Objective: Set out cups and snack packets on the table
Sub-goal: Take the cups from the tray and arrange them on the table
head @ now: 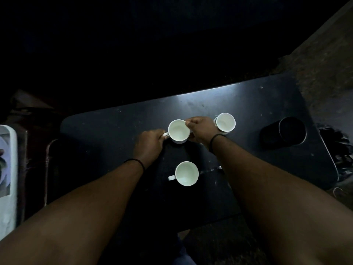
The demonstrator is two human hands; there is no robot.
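Observation:
Three white cups stand on a dark table (pixel 248 104). The middle cup (pixel 178 131) is held from both sides: my left hand (pixel 150 145) pinches its handle on the left, and my right hand (pixel 200 131) grips its right rim and wall. A second cup (pixel 225 122) stands just right of my right hand, partly hidden by it. The third cup (pixel 186 173) stands nearer to me between my forearms, with its handle pointing left. All three cups look empty. No snack packets are in view.
A black cylindrical container (pixel 286 133) stands near the table's right end. A white object with a printed picture (pixel 7 169) lies past the table's left end. The room beyond the far edge is dark. Brown floor shows at the right.

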